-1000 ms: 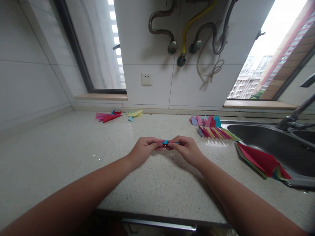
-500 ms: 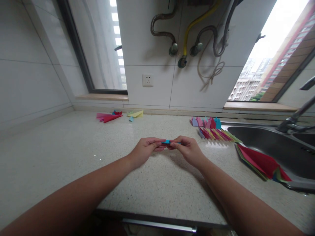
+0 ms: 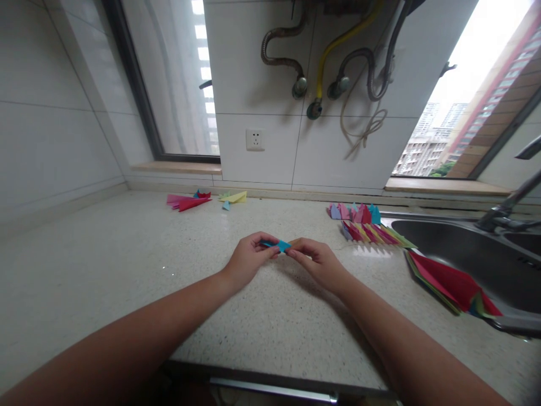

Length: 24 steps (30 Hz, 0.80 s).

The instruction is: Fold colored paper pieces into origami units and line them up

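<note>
A small folded blue paper piece (image 3: 275,245) is held just above the speckled countertop (image 3: 127,265), in the middle of the view. My left hand (image 3: 248,259) pinches its left end with thumb and fingers closed. My right hand (image 3: 318,261) is closed in a pinch at its right end, fingertips meeting the paper. Both forearms reach in from the bottom edge.
Folded coloured paper units stand in a row (image 3: 354,212) and lie fanned (image 3: 374,232) at the right. A stack of coloured sheets (image 3: 448,279) overhangs the steel sink (image 3: 477,254). More folded pieces (image 3: 188,200) and a yellow one (image 3: 233,197) lie near the back wall.
The blue piece has been turned so a flat triangular face shows, and my left hand has shifted slightly along it. Both hands stay in the same spot.
</note>
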Tool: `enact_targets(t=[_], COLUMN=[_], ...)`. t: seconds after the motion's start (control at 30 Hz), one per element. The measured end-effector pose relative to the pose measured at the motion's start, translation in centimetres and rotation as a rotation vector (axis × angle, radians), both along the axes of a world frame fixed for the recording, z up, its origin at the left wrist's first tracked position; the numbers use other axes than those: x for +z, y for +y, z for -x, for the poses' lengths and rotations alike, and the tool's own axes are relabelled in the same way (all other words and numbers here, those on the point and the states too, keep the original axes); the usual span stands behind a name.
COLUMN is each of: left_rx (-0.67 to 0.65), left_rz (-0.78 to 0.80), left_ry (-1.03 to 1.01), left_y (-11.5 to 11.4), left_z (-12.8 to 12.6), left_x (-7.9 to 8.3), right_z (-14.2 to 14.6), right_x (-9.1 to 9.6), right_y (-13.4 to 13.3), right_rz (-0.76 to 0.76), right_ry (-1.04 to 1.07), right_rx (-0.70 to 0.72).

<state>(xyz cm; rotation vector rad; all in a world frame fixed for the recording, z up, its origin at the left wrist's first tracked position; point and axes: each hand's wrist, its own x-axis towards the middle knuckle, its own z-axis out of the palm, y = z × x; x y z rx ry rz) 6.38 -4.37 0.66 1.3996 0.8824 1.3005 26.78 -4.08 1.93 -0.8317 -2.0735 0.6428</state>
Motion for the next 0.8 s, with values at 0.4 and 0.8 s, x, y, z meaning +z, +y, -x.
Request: enact_targets(t=[0.4, 0.8], left_rx=[-0.058, -0.133], left_rz=[-0.133, -0.045], left_ry=[0.102, 0.189], left_y=[-0.6, 0.4], left_z=[-0.2, -0.4], left_x=[-0.8, -1.0], right_z=[0.7, 1.3], right_x=[-0.4, -0.4], right_y=[0.5, 0.4], right_rz=[0.185, 0.366], right_ry=[0.056, 0.1], right_rx=[-0.03, -0.002])
